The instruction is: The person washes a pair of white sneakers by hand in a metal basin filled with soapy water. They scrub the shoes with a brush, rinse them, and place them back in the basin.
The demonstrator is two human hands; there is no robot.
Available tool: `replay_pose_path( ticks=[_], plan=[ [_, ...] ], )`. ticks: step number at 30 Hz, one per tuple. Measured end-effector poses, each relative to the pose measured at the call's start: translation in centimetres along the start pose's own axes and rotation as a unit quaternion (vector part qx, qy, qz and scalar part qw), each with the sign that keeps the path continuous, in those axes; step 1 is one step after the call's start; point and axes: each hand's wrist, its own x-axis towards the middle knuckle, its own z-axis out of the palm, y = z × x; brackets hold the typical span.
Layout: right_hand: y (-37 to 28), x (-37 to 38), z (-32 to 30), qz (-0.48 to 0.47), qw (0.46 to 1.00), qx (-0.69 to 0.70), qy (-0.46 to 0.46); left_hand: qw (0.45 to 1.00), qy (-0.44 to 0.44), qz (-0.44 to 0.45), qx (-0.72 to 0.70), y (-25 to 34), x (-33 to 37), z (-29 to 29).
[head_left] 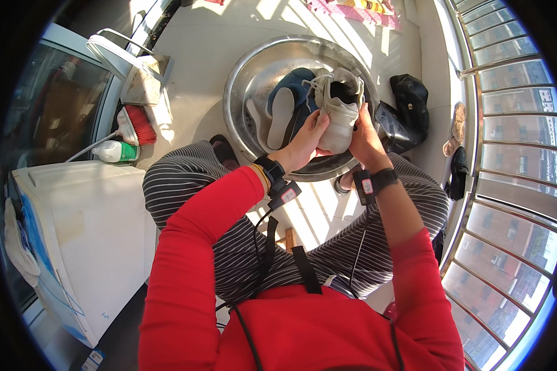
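A pale off-white sneaker (338, 127) with loose laces is held between my two hands, its opening tilted up and its heel toward me. My left hand (307, 139) grips its left side, thumb up along the heel. On the opposite side my right hand (366, 139) is closed round it, with some fingers hidden behind the shoe. Below and beyond it stands a wide round metal basin (235, 86). Inside the basin, blue shoes with white soles (283, 111) lean together at the left, partly covered by the sneaker.
Black boots (408, 111) lie right of the basin, beside a railed window (513, 117). On the left are a red-bristled broom (139, 125), a white and green bottle (114, 151) and a white cabinet-like box (99, 229). A pink mat (365, 12) lies at the far end.
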Motion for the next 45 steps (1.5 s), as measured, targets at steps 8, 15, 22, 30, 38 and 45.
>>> replay_pose_path(
  ticks=[8,15,22,30,38,45],
  plan=[
    [5.2,-1.3,-4.5,0.164,0.974,-0.027,0.153,0.991,-0.041,-0.125,-0.031,-6.9,0.2,-3.4],
    [5.6,-0.5,-5.4,0.102,0.745,-0.593,0.288,0.752,-0.119,-0.119,0.638,-9.7,3.5,-6.9],
    [8.0,3.5,-3.7,0.061,0.552,-0.771,0.311,0.749,0.062,-0.047,0.658,-8.9,5.2,-12.1],
    [9.6,7.7,-5.1,0.064,0.529,-0.791,0.3,0.689,0.177,0.024,0.702,-6.8,5.2,-15.0],
    [7.3,7.2,-6.4,-0.09,0.455,-0.805,0.369,0.551,-0.013,0.177,0.815,-6.9,9.0,-12.9],
    [9.1,11.1,-8.8,-0.006,0.403,-0.835,0.375,0.477,0.043,0.071,0.875,-9.0,14.3,-15.9]
  ],
)
